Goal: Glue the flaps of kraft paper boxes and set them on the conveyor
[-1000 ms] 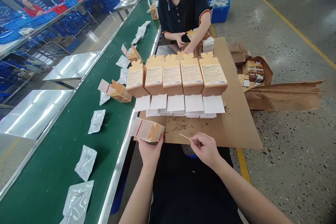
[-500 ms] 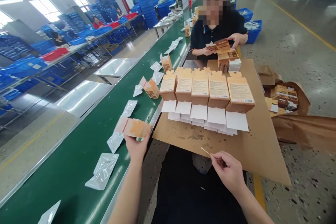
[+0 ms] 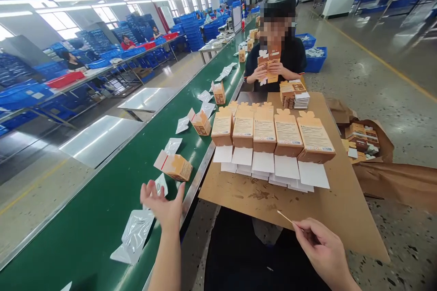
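Note:
My left hand (image 3: pixel 164 202) is over the green conveyor belt (image 3: pixel 99 223), fingers spread and holding nothing. Just beyond its fingertips stands an orange-brown carton (image 3: pixel 179 168) with its white flap open. A silver pouch (image 3: pixel 161 185) lies partly hidden behind the fingers, and another silver pouch (image 3: pixel 134 234) rests nearer to me. My right hand (image 3: pixel 321 245) pinches a thin cotton swab (image 3: pixel 285 217) above the near edge of the cardboard sheet (image 3: pixel 235 195). Rows of cartons (image 3: pixel 264 132) lie on that sheet, white flaps (image 3: pixel 262 162) towards me.
Across the cardboard a co-worker (image 3: pixel 276 54) holds up flat carton blanks (image 3: pixel 269 63), beside a stack of blanks (image 3: pixel 294 93). More open cartons (image 3: pixel 200 122) and pouches stand along the belt. On the floor at right is a brown paper bag (image 3: pixel 385 145) of cartons.
My left hand has let go of the carton, which now stands on the belt, and its fingers have spread. My right hand still holds the swab. The co-worker has raised the blanks.

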`<state>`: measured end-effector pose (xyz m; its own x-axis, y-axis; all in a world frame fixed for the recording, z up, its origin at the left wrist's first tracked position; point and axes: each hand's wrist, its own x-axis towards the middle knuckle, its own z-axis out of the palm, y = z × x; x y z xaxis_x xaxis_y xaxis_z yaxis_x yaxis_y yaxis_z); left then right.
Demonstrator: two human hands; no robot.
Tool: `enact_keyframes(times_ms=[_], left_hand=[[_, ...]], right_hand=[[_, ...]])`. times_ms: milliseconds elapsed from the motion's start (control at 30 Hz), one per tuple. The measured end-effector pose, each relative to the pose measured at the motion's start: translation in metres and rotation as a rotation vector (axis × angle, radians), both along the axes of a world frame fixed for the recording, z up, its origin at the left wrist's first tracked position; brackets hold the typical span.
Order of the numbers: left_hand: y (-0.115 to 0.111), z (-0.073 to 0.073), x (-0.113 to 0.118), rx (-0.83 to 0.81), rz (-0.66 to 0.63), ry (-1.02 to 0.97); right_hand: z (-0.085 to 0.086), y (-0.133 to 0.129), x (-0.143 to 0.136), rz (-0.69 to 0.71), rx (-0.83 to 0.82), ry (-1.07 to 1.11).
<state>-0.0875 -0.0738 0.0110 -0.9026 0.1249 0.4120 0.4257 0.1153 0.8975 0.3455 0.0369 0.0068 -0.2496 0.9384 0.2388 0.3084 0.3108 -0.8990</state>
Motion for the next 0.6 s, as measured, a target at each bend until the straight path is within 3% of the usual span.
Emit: enact_keyframes(times_ms=[100, 167, 267, 367, 467, 533, 600], left_hand=[[-0.01, 0.019, 0.014, 0.063, -0.035, 0.199], [0.006, 0.042, 0.019, 0.075, -0.157, 0.25], [0.066, 0.084, 0.018, -0.007, -0.412, 0.166], [0.14, 0.117, 0.009, -0.209, -0.568, -0.077], [0.193, 0.128, 0.002, -0.467, -0.579, -0.307], [0.207, 0.126, 0.001, -0.556, -0.576, -0.356], [0.206, 0.123, 0.002, -0.559, -0.582, -0.334]], right_hand=[[-0.001, -0.01, 0.022, -0.115, -0.036, -0.029], [0.0, -0.011, 0.033, -0.21, -0.052, -0.053], [0.004, -0.003, 0.049, -0.321, -0.04, -0.093], [0.008, 0.011, 0.064, -0.305, -0.008, -0.123], [0.012, 0.019, 0.077, -0.375, 0.056, -0.123], [0.016, 0.023, 0.083, -0.436, 0.101, -0.127], [0.021, 0.029, 0.087, -0.465, 0.138, -0.159]])
